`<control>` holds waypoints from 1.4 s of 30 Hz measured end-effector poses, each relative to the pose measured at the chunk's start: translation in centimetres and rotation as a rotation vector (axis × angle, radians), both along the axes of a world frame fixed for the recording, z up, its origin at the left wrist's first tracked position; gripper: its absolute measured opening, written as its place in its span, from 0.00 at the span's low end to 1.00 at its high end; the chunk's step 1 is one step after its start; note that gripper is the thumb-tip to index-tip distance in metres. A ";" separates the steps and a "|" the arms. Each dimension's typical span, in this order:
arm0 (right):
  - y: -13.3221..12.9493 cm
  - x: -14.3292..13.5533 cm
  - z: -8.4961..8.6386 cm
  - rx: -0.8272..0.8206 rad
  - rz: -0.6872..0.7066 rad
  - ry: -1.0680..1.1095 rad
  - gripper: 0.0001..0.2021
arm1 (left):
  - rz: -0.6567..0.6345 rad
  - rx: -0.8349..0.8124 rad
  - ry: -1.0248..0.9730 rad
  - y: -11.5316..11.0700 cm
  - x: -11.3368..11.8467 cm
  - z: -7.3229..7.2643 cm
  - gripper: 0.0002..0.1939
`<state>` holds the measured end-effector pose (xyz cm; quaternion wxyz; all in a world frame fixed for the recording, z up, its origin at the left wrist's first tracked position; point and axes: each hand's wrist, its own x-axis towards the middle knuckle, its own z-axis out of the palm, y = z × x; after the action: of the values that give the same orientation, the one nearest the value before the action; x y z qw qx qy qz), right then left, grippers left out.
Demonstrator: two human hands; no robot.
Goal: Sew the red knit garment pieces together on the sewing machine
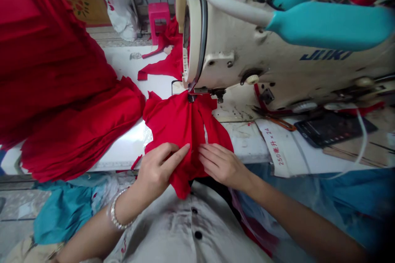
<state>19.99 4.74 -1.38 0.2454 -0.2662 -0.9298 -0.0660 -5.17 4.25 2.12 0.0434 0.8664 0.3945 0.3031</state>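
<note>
A piece of red fabric (pixel 173 119) lies under the needle and presser foot (pixel 191 97) of a cream sewing machine (pixel 234 37). A fold runs down the fabric from the foot toward me, with a narrow light gap to its right. My left hand (pixel 159 164) is closed on the fabric left of the fold, thumb and forefinger pinching near it. Right of the fold, my right hand (pixel 225 166) grips the same piece, its fingers close together on top and the thumb hidden. The fabric's near end hangs over the table edge.
A tall pile of red fabric (pixel 61 74) stands left, with red scraps (pixel 163 68) behind the needle. On the right lie orange-handled snips (pixel 279 122), a dark phone (pixel 333 127) and a white cable (pixel 362 144). Teal cloth (pixel 61 209) lies below the white table (pixel 249 148).
</note>
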 end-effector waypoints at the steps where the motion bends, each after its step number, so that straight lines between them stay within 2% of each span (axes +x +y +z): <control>1: -0.1 -0.1 -0.1 -0.007 0.001 0.002 0.11 | -0.019 -0.025 0.038 -0.1 0.1 0.1 0.18; 4: -0.4 -0.2 -0.2 -0.011 -0.021 0.015 0.12 | -0.073 -0.041 0.131 -0.3 0.4 -0.5 0.17; 10: -0.5 0.3 -0.4 -0.036 -0.010 0.055 0.12 | -0.136 0.015 0.087 -0.1 0.6 -2.1 0.16; 17: -0.6 0.0 0.2 -0.096 -0.015 0.097 0.13 | -0.123 -0.028 0.132 0.2 0.8 -3.0 0.16; 19: 0.2 -0.3 0.5 -0.136 -0.037 0.180 0.13 | -0.102 -0.032 0.180 0.2 0.9 -2.8 0.15; 22: 2.8 -0.8 0.8 -0.209 -0.112 0.243 0.17 | -0.089 -0.078 0.307 0.5 1.2 -2.2 0.12; 27: 7.7 -1.1 0.9 -0.244 -0.214 -0.018 0.20 | -0.100 -0.273 0.512 2.1 1.9 -0.7 0.21; 31: 9.5 -1.3 1.0 -0.259 -0.268 -0.098 0.21 | -0.075 -0.362 0.540 3.8 2.3 0.0 0.25; 35: 11.0 -1.8 1.0 -0.246 -0.310 -0.149 0.21 | -0.039 -0.380 0.557 5.3 2.6 0.0 0.27; 38: 12.2 -0.7 1.1 -0.231 -0.233 -0.168 0.22 | -0.011 -0.367 0.555 6.3 2.8 0.0 0.25; 42: 12.4 3.5 2.2 -0.168 -0.056 -0.301 0.22 | 0.009 -0.340 0.563 7.8 3.0 0.1 0.23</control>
<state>23.49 17.11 0.77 0.0786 -0.2986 -0.9505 -0.0342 -2.22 12.10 2.18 0.0751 0.8948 0.4397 -0.0185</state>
